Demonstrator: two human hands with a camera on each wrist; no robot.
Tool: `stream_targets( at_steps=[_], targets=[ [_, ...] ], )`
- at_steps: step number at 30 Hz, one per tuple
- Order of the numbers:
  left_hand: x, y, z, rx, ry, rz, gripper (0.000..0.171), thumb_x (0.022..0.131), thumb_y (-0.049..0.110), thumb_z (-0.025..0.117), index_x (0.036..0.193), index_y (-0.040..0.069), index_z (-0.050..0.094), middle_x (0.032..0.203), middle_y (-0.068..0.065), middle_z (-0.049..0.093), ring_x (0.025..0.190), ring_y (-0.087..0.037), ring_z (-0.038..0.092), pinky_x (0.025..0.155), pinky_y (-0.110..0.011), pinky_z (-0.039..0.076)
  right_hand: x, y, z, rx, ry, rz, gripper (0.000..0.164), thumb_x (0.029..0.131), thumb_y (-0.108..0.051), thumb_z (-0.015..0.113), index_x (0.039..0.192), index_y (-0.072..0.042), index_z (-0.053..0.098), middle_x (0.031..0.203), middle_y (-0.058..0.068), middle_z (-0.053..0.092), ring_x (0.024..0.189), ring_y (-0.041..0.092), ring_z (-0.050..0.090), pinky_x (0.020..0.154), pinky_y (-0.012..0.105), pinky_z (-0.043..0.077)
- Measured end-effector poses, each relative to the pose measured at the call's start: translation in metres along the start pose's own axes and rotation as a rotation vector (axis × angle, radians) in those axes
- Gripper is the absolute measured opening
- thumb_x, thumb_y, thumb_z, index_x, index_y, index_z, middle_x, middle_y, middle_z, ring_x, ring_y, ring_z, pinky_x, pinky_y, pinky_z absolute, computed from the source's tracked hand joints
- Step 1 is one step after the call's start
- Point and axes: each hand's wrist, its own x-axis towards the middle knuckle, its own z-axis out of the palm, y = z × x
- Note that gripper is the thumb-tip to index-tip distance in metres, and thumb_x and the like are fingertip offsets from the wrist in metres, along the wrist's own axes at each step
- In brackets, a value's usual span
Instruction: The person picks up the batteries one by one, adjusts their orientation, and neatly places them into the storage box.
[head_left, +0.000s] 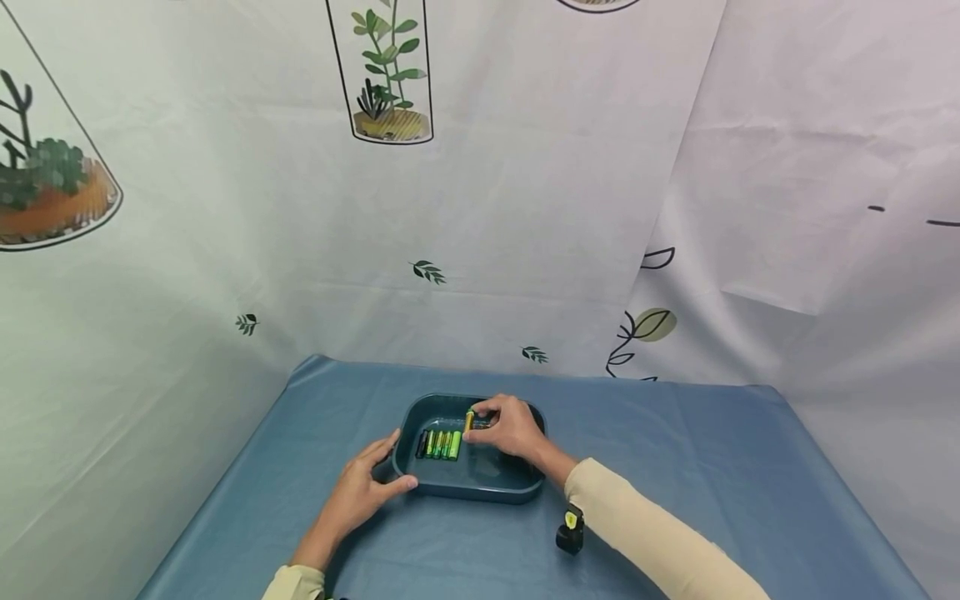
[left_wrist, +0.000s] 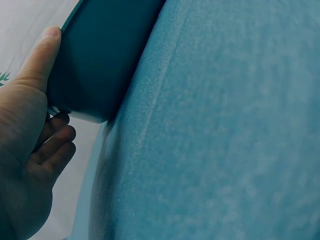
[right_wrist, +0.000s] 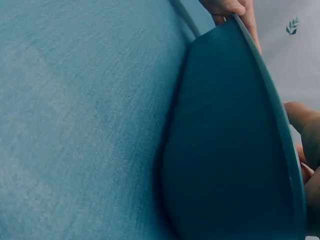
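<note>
A dark teal tray [head_left: 480, 490] lies on the table with a row of several green and dark batteries [head_left: 438, 444] in its left half. Over the tray, my right hand [head_left: 513, 427] pinches one yellow-green battery [head_left: 469, 421] upright between thumb and fingers, just right of the row. My left hand [head_left: 360, 492] holds the tray's near left corner, thumb at the front wall and fingers along the left side. In the left wrist view its thumb [left_wrist: 42, 55] lies against the wall, lower fingers bent. The right wrist view shows mostly the tray's outer wall [right_wrist: 225, 135].
A blue cloth [head_left: 675, 467] covers the table. White printed curtains [head_left: 525, 208] stand behind it and at both sides. A small black device [head_left: 571, 529] with a yellow mark sits by the right sleeve [head_left: 645, 525].
</note>
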Motion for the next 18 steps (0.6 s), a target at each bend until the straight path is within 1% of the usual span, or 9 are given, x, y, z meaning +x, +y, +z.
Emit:
stream_targets(
  at_steps=[6, 12, 18],
  targets=[
    [-0.001, -0.001, 0.0, 0.006, 0.004, 0.003, 0.09, 0.082, 0.045, 0.085, 0.157, 0.017, 0.043, 0.154, -0.018, 0.047, 0.137, -0.042, 0.049, 0.105, -0.061, 0.046, 0.0, 0.001, 0.007, -0.028, -0.022, 0.013, 0.047, 0.082, -0.033, 0.088, 0.122, -0.01, 0.076, 0.108, 0.004, 0.069, 0.073, 0.007, 0.057, 0.063, 0.026, 0.051],
    [-0.001, -0.001, 0.0, 0.002, 0.001, 0.003, 0.09, 0.082, 0.044, 0.085, 0.157, 0.016, 0.043, 0.154, -0.018, 0.048, 0.137, -0.042, 0.05, 0.105, -0.06, 0.046, -0.001, 0.001, 0.012, -0.044, -0.039, 0.046, 0.047, 0.081, -0.034, 0.089, 0.12, -0.011, 0.077, 0.109, 0.006, 0.071, 0.073, 0.006, 0.059, 0.065, 0.028, 0.053],
    [0.0, -0.001, 0.0, -0.003, 0.001, 0.003, 0.089, 0.083, 0.042, 0.085, 0.157, 0.016, 0.044, 0.154, -0.019, 0.047, 0.137, -0.043, 0.049, 0.105, -0.06, 0.046, -0.001, 0.0, 0.017, -0.067, -0.043, 0.031, 0.046, 0.08, -0.032, 0.09, 0.119, -0.011, 0.077, 0.104, 0.004, 0.069, 0.068, 0.005, 0.058, 0.064, 0.029, 0.052]
  ],
)
